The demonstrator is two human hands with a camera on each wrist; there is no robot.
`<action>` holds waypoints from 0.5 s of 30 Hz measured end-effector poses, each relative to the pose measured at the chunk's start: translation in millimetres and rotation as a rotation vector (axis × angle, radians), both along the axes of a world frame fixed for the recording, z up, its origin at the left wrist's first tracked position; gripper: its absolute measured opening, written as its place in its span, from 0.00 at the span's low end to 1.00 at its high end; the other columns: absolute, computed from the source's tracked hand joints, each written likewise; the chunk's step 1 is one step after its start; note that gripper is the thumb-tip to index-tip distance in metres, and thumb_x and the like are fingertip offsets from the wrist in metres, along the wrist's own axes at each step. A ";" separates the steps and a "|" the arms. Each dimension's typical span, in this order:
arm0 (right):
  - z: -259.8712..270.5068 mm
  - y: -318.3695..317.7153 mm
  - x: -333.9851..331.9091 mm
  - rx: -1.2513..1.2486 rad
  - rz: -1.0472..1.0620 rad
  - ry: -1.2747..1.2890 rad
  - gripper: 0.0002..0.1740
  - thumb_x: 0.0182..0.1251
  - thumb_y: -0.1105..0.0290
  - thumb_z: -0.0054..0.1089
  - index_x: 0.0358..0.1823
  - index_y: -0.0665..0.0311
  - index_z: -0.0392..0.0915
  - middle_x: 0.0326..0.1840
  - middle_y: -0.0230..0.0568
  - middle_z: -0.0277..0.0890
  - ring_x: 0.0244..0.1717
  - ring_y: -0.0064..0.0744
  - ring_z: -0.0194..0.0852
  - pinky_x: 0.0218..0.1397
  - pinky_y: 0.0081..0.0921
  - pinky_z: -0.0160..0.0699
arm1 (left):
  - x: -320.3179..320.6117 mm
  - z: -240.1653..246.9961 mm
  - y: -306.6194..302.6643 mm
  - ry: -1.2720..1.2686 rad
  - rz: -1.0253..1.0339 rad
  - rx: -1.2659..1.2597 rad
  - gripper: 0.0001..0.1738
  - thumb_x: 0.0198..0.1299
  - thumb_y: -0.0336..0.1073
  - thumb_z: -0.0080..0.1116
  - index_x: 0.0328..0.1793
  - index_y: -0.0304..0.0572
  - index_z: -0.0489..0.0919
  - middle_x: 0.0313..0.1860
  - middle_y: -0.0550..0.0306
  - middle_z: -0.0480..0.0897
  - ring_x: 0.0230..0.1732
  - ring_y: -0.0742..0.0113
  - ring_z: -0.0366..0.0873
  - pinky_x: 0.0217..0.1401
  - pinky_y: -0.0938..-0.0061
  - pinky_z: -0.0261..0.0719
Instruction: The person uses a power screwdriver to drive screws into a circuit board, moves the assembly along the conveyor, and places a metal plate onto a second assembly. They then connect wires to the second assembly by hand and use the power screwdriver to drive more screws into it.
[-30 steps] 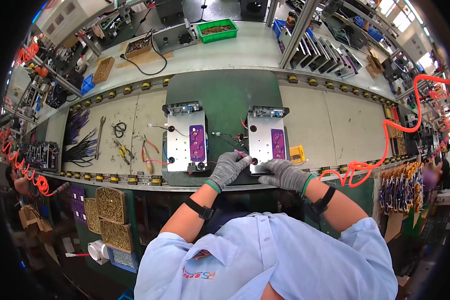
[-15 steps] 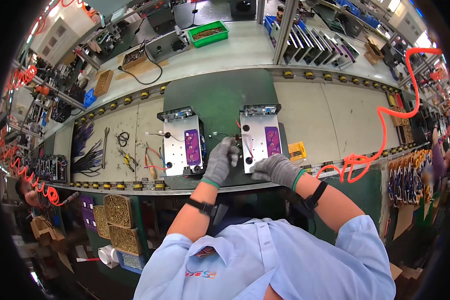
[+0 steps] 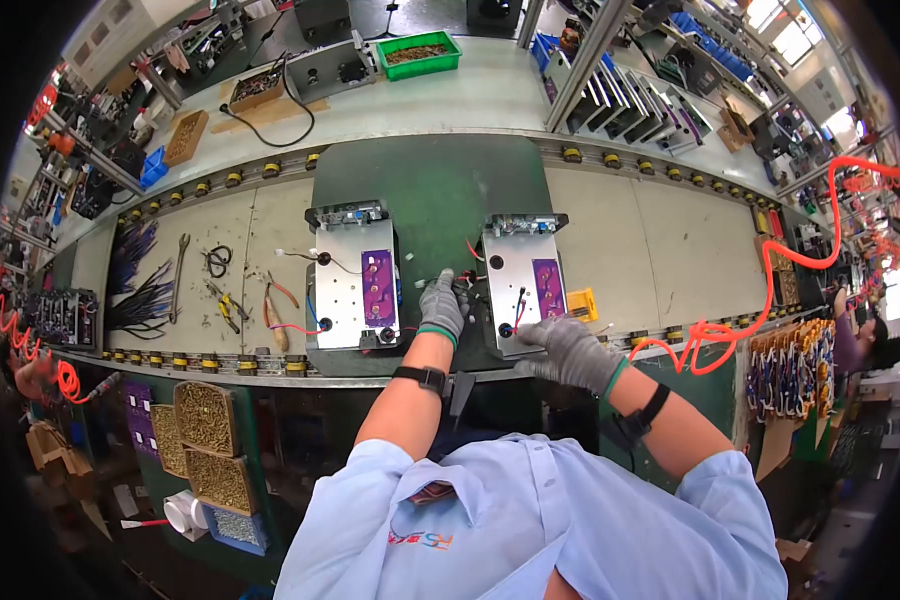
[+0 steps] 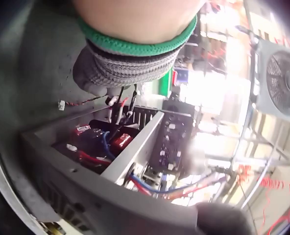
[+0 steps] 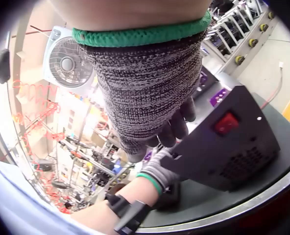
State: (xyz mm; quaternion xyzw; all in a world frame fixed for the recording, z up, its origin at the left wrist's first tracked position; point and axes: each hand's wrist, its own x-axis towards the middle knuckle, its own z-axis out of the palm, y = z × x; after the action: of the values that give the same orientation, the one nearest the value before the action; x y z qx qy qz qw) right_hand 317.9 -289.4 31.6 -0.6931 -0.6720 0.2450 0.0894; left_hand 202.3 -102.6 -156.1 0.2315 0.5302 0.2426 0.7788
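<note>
Two metal device cases stand on a dark green board (image 3: 430,180). My gloved left hand (image 3: 444,305) is at the left side of the right case (image 3: 510,265). Its fingertips are at a bundle of cables (image 4: 133,100) that rises from inside the open side of that case; the glove hides part of the grip. Over the near right corner of the same case, my gloved right hand (image 3: 578,355) has its fingers extended loosely, beside the black end panel with a red switch (image 5: 227,123). Thin wires (image 3: 519,308) stick up from a hole in the case top.
The left case (image 3: 340,285) carries a purple plate (image 3: 378,288). Further left lie pliers (image 3: 275,315), a wrench (image 3: 180,275) and dark cables (image 3: 145,300). A yellow box (image 3: 583,305) is right of the board. An orange air hose (image 3: 770,290) hangs at the right.
My left hand has moved from the wires at the hole in the right case's top to the cables at its left side. My right hand stays near the front right corner.
</note>
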 end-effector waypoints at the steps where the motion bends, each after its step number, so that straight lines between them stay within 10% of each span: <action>1: 14.7 2.7 -4.2 0.128 0.056 -0.036 0.22 0.62 0.53 0.70 0.52 0.58 0.84 0.41 0.43 0.86 0.46 0.48 0.84 0.53 0.40 0.81 | -2.4 -0.7 1.0 0.018 0.015 0.108 0.14 0.69 0.51 0.63 0.40 0.52 0.78 0.27 0.67 0.76 0.26 0.75 0.74 0.27 0.75 0.73; 5: 34.3 21.4 -22.6 0.140 0.032 0.317 0.21 0.61 0.62 0.73 0.53 0.62 0.82 0.47 0.48 0.84 0.50 0.50 0.83 0.57 0.41 0.80 | -8.0 22.2 -1.5 0.122 -0.023 0.671 0.14 0.73 0.46 0.57 0.46 0.43 0.80 0.28 0.65 0.79 0.26 0.74 0.75 0.35 0.72 0.77; 11: -4.9 63.2 -0.4 0.089 -0.248 0.173 0.17 0.67 0.62 0.64 0.52 0.64 0.82 0.45 0.49 0.85 0.45 0.49 0.85 0.51 0.38 0.84 | -1.3 94.8 1.9 -0.440 -0.079 0.367 0.15 0.77 0.42 0.52 0.51 0.36 0.80 0.23 0.66 0.73 0.26 0.74 0.74 0.38 0.71 0.81; 15: 29.5 93.7 1.0 0.138 -0.285 0.067 0.17 0.68 0.59 0.64 0.49 0.64 0.83 0.42 0.50 0.84 0.42 0.50 0.84 0.50 0.41 0.82 | -4.5 109.3 -5.4 -0.261 -0.249 0.504 0.16 0.77 0.44 0.51 0.51 0.37 0.80 0.27 0.68 0.74 0.27 0.81 0.71 0.35 0.78 0.79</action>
State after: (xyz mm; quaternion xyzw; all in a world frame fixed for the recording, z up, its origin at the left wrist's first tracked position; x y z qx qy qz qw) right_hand 318.9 -195.7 61.2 -0.7651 -0.5788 0.2061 0.1928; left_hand 197.9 -107.9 -46.8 0.4473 0.3164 0.2968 0.7821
